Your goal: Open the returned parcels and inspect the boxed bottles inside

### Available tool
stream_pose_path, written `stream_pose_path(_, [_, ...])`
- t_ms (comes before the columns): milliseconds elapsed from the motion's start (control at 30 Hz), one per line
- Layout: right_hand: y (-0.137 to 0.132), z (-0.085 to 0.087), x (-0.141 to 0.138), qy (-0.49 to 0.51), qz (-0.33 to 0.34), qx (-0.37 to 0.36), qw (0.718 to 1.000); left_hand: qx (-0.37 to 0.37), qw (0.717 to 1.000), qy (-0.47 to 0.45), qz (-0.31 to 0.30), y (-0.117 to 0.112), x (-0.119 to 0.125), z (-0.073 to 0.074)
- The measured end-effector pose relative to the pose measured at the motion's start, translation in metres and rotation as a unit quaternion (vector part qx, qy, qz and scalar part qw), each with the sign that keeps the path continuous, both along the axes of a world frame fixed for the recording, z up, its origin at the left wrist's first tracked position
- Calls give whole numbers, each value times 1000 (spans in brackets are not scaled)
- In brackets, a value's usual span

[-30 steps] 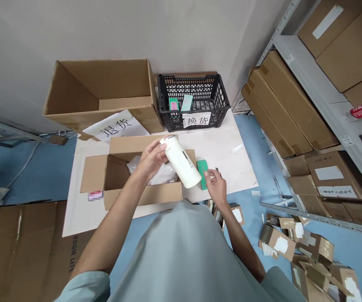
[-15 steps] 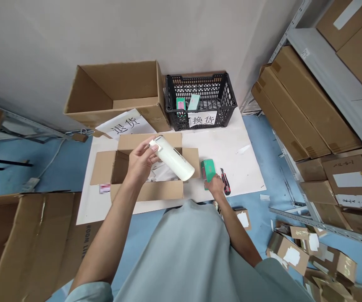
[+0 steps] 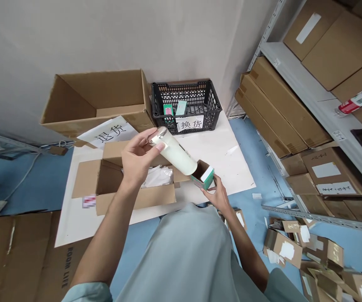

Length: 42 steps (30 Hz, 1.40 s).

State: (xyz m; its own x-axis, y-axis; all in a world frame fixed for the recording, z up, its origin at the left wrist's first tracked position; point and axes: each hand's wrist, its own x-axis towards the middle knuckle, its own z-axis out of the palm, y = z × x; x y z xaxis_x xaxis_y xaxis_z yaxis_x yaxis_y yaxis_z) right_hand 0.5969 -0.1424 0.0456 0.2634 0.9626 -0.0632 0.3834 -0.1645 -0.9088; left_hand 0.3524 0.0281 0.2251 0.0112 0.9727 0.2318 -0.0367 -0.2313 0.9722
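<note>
My left hand [image 3: 138,158] grips a white cylindrical bottle [image 3: 177,153] by its silver-capped end, tilted down to the right. The bottle's lower end sits at the open mouth of a small green box [image 3: 203,176], which my right hand [image 3: 216,195] holds from below, lifted off the white board [image 3: 219,147]. Both hands are above the right side of an open cardboard box [image 3: 130,184] with white plastic wrapping [image 3: 157,176] inside.
A large open carton [image 3: 95,102] and a black plastic crate [image 3: 185,105] with two small green boxes stand against the wall. Paper signs lie in front of each. Stacked cartons fill the shelves at right. Flattened small boxes [image 3: 307,256] litter the blue floor.
My right hand picked the green box up off the board and raised it. My left hand tipped the bottle so its lower end meets the box's open mouth.
</note>
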Motion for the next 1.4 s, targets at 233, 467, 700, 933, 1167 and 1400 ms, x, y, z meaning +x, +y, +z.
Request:
stream_pose_path(233, [0,6,0,-38,6,55,998,119,989,44,-70,-30,18,36])
stream_pose_path(467, [8,12,-10,-28,14,52,998,94,994,39,-31,-27,17,26])
stream_pose_path(700, [10,28,-18,-16,46,76,996,110,988,60,-89,-24,0,25])
stream_pose_path(933, [16,39,-24,40,50,80,995,47,994,67,-70,-30,-2,14])
stream_pose_path(1167, [19,44,-39,72,53,86,992,-50,987,125,-92,-39,8,9])
stream_pose_path(1400, [14,35,-53,65,57,61,994,-65,968,199,-140,-29,-9,7])
